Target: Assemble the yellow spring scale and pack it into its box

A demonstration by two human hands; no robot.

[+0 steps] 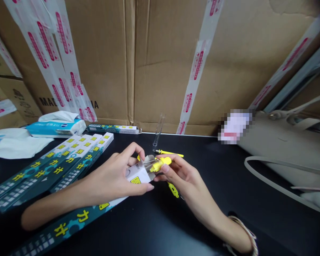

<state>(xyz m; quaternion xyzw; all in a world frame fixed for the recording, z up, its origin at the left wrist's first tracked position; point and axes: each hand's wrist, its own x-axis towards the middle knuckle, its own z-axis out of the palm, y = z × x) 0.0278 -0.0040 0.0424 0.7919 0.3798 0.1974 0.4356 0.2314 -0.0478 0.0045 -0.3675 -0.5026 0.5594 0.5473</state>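
Slim cardboard box (82,216), knobby yellow plastic piece (160,164), both in hands (120,174) (183,174)

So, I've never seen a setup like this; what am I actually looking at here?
There is no machine here: a person works bare-handed, seen by one camera worn on the head, looking forward and down. The left hand holds a long printed box near its open end; the right hand grips a yellow piece at that opening. On the black table are several similar boxes, a yellow stick, a clear tube and a tissue pack. Taped cardboard stands behind, with a pale bag at the right.
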